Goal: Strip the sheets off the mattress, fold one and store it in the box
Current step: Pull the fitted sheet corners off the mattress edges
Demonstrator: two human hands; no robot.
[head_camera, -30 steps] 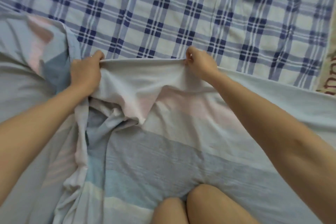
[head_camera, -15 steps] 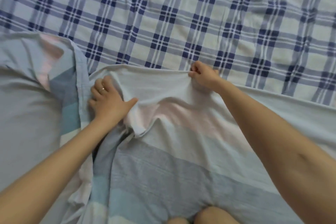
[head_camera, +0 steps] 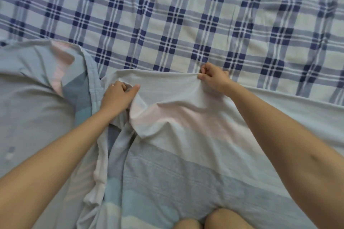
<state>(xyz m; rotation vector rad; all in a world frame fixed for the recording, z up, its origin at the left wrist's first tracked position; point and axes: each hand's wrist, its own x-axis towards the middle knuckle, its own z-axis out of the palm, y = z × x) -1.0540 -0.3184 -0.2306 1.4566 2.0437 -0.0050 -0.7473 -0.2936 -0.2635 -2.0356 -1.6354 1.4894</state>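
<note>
A pale striped sheet (head_camera: pixel 186 135) in grey, light blue, pink and white lies bunched over the near half of the bed. Its far edge runs taut between my two hands. My left hand (head_camera: pixel 117 96) is closed on the sheet's edge at the left, a ring on one finger. My right hand (head_camera: pixel 214 78) pinches the same edge at the right. Under it lies a blue and white plaid sheet (head_camera: pixel 186 24), spread flat over the far half. No box is in view.
A folded-over part of the striped sheet (head_camera: pixel 46 80) covers the left side. My bare knees (head_camera: pixel 214 219) show at the bottom edge, on the striped sheet.
My left hand let go of the edge, pressed flat on the fabric, and has now closed on the edge again nearer the right hand. The right hand kept its pinch.
</note>
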